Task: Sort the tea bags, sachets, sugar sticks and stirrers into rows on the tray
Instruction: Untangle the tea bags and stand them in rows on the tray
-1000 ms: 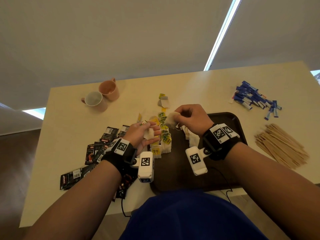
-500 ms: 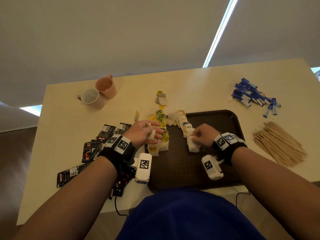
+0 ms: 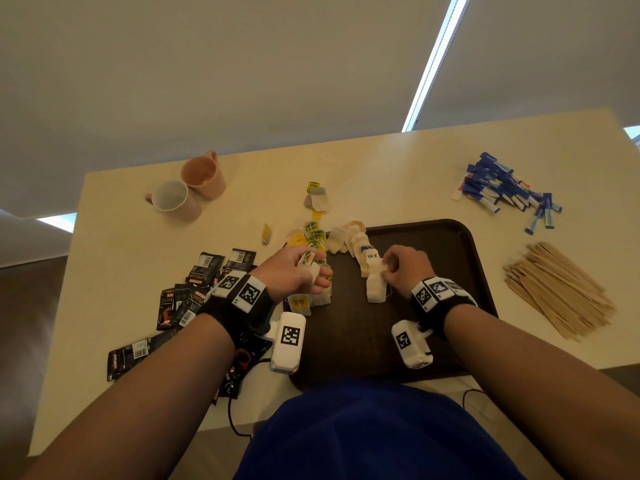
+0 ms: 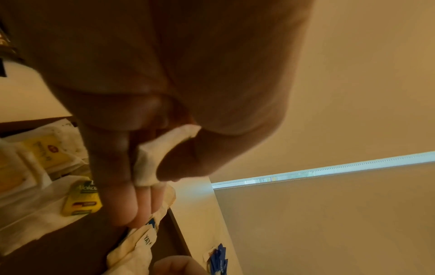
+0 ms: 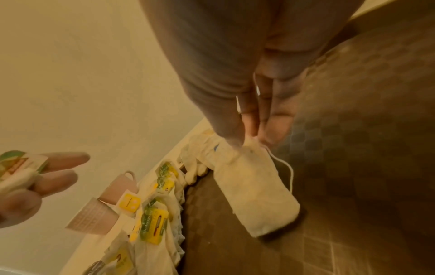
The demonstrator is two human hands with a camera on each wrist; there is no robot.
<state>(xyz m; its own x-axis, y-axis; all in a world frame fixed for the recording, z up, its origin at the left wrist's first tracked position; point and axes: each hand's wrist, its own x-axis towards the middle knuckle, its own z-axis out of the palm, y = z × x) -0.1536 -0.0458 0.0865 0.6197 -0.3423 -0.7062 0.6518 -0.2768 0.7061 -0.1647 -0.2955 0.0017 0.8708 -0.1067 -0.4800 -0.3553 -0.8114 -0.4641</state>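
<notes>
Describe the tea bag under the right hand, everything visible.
The tea bag is a plain off-white, paper-like pouch, oblong and slightly rumpled, lying flat on the dark brown tray at the near end of a row of similar bags. A thin white string loops from its top. The right hand pinches its top edge with the fingertips.

Tray (image 3: 464, 265) mid-table, sachets (image 3: 194, 289) left, stirrers (image 3: 561, 292) right, sugar sticks (image 3: 502, 188) behind them, mugs (image 3: 187, 192) far left.

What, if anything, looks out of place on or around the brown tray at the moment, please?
The far end of the white tea bag row spills over the dark brown plastic tray's far-left rim onto the cream table. Two grey-white tea bags with a yellow tag lie stray beyond it.
</notes>
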